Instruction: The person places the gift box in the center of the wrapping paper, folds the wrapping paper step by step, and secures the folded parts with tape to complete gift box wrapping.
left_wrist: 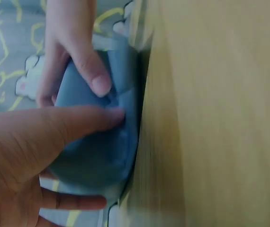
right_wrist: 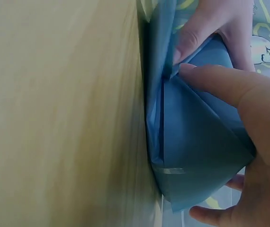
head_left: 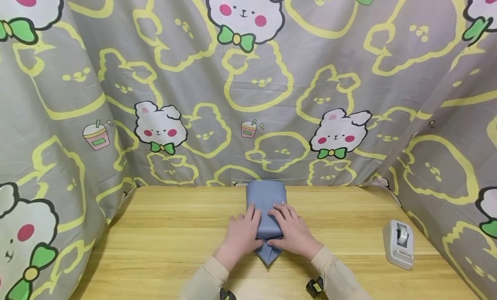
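A package wrapped in smooth blue-grey paper (head_left: 265,195) lies lengthwise near the far edge of the table. At its near end, the paper forms a pointed flap (head_left: 268,259) that sticks out toward the person. My left hand (head_left: 241,234) rests along the left side, fingers on top, its thumb (left_wrist: 83,120) pressing the end fold. On the right side is my right hand (head_left: 294,233), fingers spread on the top face. The right thumb (right_wrist: 220,82) pushes at the crease, close to the left thumb. A short strip of clear tape (right_wrist: 170,170) shows on the paper.
A grey tape dispenser (head_left: 400,246) with a roll stands at the right of the wooden table (head_left: 174,231). Patterned grey curtains (head_left: 209,84) hang behind the table and along both sides. Dark wrist devices (head_left: 314,287) sit at the sleeves.
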A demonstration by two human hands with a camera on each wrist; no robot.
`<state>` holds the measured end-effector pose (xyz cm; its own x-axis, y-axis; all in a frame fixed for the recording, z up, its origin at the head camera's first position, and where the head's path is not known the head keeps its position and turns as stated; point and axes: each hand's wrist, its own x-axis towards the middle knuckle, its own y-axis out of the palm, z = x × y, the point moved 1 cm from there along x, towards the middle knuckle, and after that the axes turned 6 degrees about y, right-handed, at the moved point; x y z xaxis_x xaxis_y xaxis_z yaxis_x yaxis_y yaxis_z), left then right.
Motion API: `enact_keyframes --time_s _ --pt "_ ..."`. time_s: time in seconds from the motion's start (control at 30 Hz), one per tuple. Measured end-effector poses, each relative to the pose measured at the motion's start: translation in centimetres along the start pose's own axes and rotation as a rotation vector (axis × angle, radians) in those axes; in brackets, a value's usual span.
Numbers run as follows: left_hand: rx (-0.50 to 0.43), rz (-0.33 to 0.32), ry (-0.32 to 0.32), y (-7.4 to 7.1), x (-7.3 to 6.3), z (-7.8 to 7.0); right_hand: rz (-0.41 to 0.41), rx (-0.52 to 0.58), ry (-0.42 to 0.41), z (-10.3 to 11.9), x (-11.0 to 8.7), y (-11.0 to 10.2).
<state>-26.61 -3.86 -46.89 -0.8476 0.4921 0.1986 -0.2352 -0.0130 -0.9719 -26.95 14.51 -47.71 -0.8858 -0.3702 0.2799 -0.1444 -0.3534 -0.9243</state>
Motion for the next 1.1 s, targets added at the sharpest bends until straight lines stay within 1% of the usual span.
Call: enact_keyframes --time_s 0.07,0.13,0.2,0.33,0.43,0.57,0.8,0.97,1.1 --pt "0.016 -0.014 -0.015 -0.1 0.0 -0.4 -0.002 0.002 0.005 0.0 0.0 0.1" --pt "0.015 -0.012 -0.017 -0.2 0.0 -0.5 -0.002 -0.004 0.014 0.0 0.0 0.1" --pt "-0.028 0.001 -0.004 -0.4 0.0 -0.3 -0.002 -0.011 0.024 0.0 0.0 0.2" --pt "-0.166 0.035 0.042 -0.7 -0.1 0.9 -0.001 -0.038 0.038 0.0 0.0 0.4" --pt "-0.213 0.045 0.071 -0.9 -0.2 1.8 -0.003 -0.045 0.042 0.0 0.0 0.4" --pt "-0.191 0.043 0.087 -1.1 -0.2 2.2 -0.003 -0.040 0.039 0.1 0.1 0.4" --pt "-0.116 0.036 0.087 -1.1 -0.2 1.7 -0.007 -0.055 0.034 0.0 0.1 0.4" --pt "-0.134 0.043 0.090 -0.6 -0.2 2.0 -0.017 -0.058 0.029 0.0 0.2 0.5" --pt "-0.142 0.047 0.104 -0.8 -0.3 2.1 -0.014 -0.064 0.030 0.1 0.2 0.7"
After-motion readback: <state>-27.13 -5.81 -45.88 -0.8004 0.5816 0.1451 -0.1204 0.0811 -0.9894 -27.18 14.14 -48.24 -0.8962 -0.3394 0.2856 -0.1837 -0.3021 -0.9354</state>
